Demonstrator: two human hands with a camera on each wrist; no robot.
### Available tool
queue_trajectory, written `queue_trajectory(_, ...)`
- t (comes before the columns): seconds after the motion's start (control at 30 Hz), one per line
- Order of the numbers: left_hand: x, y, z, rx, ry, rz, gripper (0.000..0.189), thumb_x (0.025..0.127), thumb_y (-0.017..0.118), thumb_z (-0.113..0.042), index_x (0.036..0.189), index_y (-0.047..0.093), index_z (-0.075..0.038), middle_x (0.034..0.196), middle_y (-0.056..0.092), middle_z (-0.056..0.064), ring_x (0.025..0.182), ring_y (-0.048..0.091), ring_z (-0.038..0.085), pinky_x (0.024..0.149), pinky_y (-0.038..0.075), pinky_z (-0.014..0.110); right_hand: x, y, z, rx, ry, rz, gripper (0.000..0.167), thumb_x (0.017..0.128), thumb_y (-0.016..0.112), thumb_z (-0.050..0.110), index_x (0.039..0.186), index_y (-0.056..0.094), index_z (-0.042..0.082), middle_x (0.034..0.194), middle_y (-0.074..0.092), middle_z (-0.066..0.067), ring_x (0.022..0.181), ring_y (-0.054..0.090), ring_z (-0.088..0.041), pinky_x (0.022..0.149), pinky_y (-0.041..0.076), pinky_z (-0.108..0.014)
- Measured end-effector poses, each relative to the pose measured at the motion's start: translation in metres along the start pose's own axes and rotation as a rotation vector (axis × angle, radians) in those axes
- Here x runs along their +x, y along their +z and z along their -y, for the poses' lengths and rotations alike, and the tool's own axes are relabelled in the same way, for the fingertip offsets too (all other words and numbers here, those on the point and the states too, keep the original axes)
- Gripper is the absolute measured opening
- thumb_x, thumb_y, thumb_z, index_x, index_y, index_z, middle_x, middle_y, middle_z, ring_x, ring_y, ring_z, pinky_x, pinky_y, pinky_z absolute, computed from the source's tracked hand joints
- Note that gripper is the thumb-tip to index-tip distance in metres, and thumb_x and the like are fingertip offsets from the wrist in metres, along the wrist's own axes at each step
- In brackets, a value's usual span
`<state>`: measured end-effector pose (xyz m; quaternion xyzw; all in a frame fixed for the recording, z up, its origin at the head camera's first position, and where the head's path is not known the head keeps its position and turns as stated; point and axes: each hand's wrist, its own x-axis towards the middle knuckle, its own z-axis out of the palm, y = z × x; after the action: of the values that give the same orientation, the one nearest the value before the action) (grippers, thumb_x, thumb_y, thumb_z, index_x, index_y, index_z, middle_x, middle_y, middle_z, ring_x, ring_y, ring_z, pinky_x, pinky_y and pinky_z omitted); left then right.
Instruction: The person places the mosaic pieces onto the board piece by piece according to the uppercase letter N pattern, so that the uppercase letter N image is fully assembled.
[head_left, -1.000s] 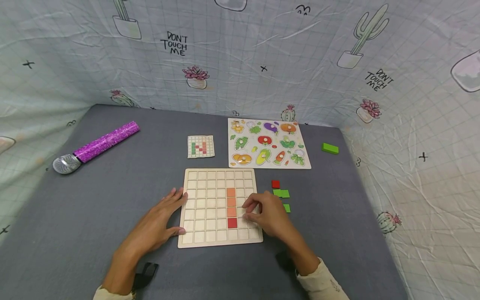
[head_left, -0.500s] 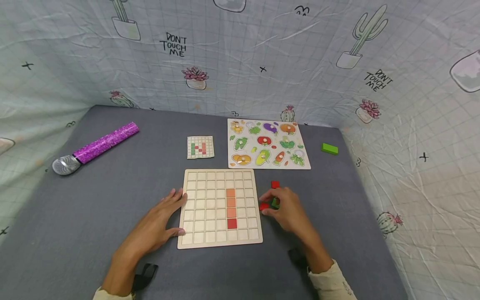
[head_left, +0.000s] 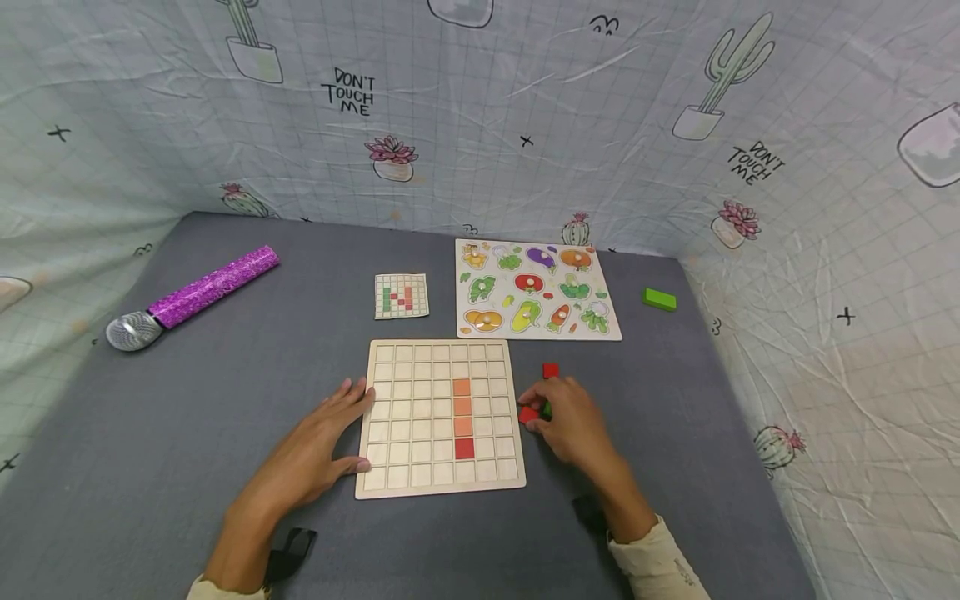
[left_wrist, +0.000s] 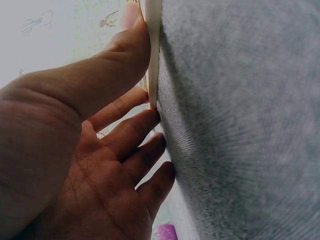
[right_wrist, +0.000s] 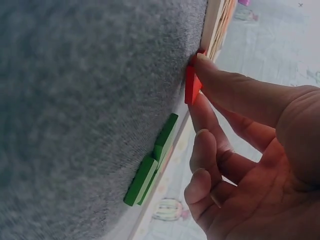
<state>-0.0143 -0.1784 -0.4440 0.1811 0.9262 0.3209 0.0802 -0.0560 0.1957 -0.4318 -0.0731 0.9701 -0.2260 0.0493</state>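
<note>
A wooden grid board (head_left: 408, 400) lies flat in the head view, with a column of three orange tiles (head_left: 462, 407) and one red tile (head_left: 464, 448) in its cells. My left hand (head_left: 315, 446) rests along the board's left edge, thumb and fingertips touching it. Just beyond the right edge, my right hand (head_left: 573, 421) pinches a loose red square tile (head_left: 528, 414) between thumb and forefinger; the right wrist view shows the thumb on this red tile (right_wrist: 192, 85). Several green tiles (right_wrist: 142, 182) lie near that hand, mostly hidden by it in the head view.
Another red tile (head_left: 551, 370) lies beyond my right hand. Behind the board are a small pattern card (head_left: 401, 297) and a vegetable puzzle board (head_left: 540, 289). A green block (head_left: 659, 299) sits at the far right, a glittery purple microphone (head_left: 213, 287) at the far left.
My right hand has moved right, from over the board to the red tile beside it, and its fingers now pinch that tile. My left hand has stayed at the board's left edge.
</note>
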Motion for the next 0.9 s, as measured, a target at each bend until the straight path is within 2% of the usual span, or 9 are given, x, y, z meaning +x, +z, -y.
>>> queue_trajectory(0.2, 0.0, 0.001, 0.0, 0.003, -0.001, -0.003, 0.097, 0.08, 0.093, -0.019, 0.162, 0.043, -0.005, 0.173, 0.034, 0.017, 0.162, 0.028, 0.044, 0.125, 0.031, 0.067, 0.001, -0.002, -0.001, 0.007, 0.013, -0.003, 0.024, 0.078, 0.095, 0.012, 0.093, 0.078, 0.022, 0.084, 0.064, 0.005, 0.088, 0.055, -0.015, 0.076, 0.048, -0.034)
queue_trajectory(0.43, 0.0, 0.0, 0.0, 0.007, -0.004, -0.007, 0.097, 0.08, 0.093, -0.016, 0.162, 0.043, -0.004, 0.173, 0.034, 0.017, 0.162, 0.027, 0.043, 0.126, 0.03, 0.067, 0.002, -0.007, 0.002, 0.084, 0.047, -0.042, 0.021, 0.08, 0.094, 0.013, 0.086, 0.076, 0.022, 0.078, 0.062, 0.007, 0.083, 0.056, -0.017, 0.069, 0.043, -0.031)
queue_trajectory(0.77, 0.0, -0.001, -0.001, 0.012, -0.004, 0.002, 0.098, 0.08, 0.092, -0.016, 0.163, 0.042, -0.004, 0.173, 0.034, 0.017, 0.162, 0.027, 0.044, 0.126, 0.029, 0.066, 0.0, -0.005, 0.018, 0.173, 0.002, -0.043, 0.02, 0.081, 0.093, 0.014, 0.086, 0.076, 0.022, 0.078, 0.064, 0.007, 0.077, 0.056, -0.016, 0.068, 0.044, -0.03)
queue_trajectory(0.9, 0.0, -0.002, -0.001, 0.01, -0.001, 0.002, 0.097, 0.081, 0.092, -0.016, 0.163, 0.042, -0.004, 0.173, 0.033, 0.017, 0.162, 0.027, 0.044, 0.126, 0.03, 0.067, 0.001, 0.0, 0.026, 0.196, -0.017, -0.022, 0.019, 0.083, 0.092, 0.014, 0.085, 0.075, 0.022, 0.076, 0.063, 0.009, 0.075, 0.055, -0.015, 0.064, 0.044, -0.028)
